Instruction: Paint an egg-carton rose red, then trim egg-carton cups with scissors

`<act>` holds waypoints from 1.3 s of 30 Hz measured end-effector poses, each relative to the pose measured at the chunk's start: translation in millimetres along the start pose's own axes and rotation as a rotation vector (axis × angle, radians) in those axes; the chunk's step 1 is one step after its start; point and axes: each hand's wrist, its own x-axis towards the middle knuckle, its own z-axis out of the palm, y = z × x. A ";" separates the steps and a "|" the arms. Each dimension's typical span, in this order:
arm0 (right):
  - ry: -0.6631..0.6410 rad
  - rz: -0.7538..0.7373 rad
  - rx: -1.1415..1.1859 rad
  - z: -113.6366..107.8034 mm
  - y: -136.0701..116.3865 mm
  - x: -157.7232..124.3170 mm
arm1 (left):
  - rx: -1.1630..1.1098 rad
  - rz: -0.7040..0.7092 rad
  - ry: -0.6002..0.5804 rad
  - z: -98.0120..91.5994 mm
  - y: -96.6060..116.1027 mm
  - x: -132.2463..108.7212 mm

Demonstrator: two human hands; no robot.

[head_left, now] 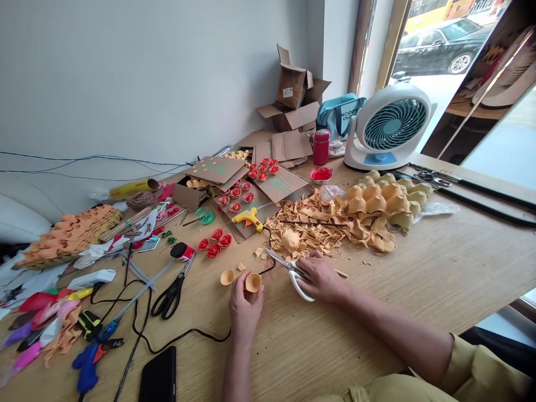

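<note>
My left hand (244,310) pinches a small tan egg-carton cup (253,283), its hollow facing up. Just left of it, a second egg-carton cup (227,277) sits on the table. My right hand (320,277) is closed around white-handled scissors (299,283), low over the wood. Their blades point left, toward small carton scraps (258,253); part of the handle is hidden under my fingers. Behind the scissors lies a heap of torn carton pieces (310,220). A yellow glue gun (250,218) rests beyond the cups.
Red paper roses (214,244) stand by cardboard sheets (280,183). Egg trays (379,195) and a white fan (391,128) are at right. Black scissors (170,296), a phone (158,375), a blue glue gun (89,360) and a black cord (188,333) lie at left.
</note>
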 end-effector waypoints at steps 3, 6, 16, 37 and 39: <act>0.003 -0.002 -0.004 -0.7 -0.7 0.0 | 0.023 0.024 -0.002 0.5 -0.7 0.0; 0.007 -0.007 -0.008 -2.0 -1.7 0.0 | 0.033 0.039 -0.008 1.3 -0.5 -0.2; 0.017 -0.025 -0.028 -0.8 -1.7 -0.5 | 0.086 0.098 -0.119 1.6 8.0 -4.0; 0.163 -0.074 0.002 -13.5 8.8 -4.1 | 0.185 0.222 0.008 5.1 59.0 -39.4; 0.164 -0.087 -0.005 -13.6 6.9 -5.6 | 0.188 0.220 -0.003 7.4 59.9 -43.5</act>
